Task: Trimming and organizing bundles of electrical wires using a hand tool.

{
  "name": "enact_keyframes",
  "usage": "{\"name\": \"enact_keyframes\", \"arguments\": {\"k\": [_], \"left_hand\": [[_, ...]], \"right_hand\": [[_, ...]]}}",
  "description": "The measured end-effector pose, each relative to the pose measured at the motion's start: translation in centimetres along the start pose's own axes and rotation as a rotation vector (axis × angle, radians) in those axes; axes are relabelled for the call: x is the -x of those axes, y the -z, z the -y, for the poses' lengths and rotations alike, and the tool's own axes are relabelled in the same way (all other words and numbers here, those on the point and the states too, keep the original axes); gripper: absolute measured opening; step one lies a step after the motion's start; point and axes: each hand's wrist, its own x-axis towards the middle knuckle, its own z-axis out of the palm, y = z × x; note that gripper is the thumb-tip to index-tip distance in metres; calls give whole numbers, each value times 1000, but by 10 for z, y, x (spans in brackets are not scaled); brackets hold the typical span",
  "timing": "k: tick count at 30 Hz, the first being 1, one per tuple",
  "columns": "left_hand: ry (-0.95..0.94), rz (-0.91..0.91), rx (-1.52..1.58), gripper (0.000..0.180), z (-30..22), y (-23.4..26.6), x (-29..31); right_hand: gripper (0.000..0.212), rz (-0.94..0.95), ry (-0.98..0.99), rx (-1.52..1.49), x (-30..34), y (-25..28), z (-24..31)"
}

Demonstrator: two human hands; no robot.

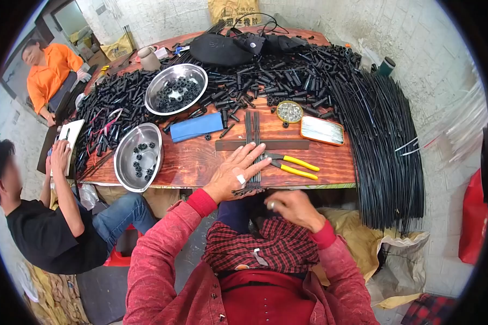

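My left hand (234,170) lies flat with fingers stretched across a small bundle of thin black rods (252,125) at the table's front edge. The rods cross a dark flat bar (293,144), and their near ends stick out past the edge. My right hand (295,209) is over my lap just off the edge, its fingers curled closed; whether anything is in them is hidden. Yellow-handled pliers (299,167) rest on the table right beside my left fingers. A white patch sits on the back of my left hand, and something white shows at my right thumb.
Two metal bowls (148,96) with black parts stand to the left, near a blue folded cloth (196,127). Black tubes (293,76) heap behind. A round tin (290,111), a rectangular tin (322,130) and long black rods (385,146) lie right. Two people (43,227) are at left.
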Motion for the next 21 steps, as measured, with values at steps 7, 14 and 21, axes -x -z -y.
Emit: {"name": "enact_keyframes", "arguments": {"k": [7,14,21], "left_hand": [[-20,-29,-1,89,-1,-4,3],[-26,-40,0,88,0,-3,6],[-13,-49,23,80,4,-6,10]], "right_hand": [[37,-737,266,524,-8,44,15],[41,-764,152,589,10,52,-5],[46,-383,465,138,-18,34,109]]}}
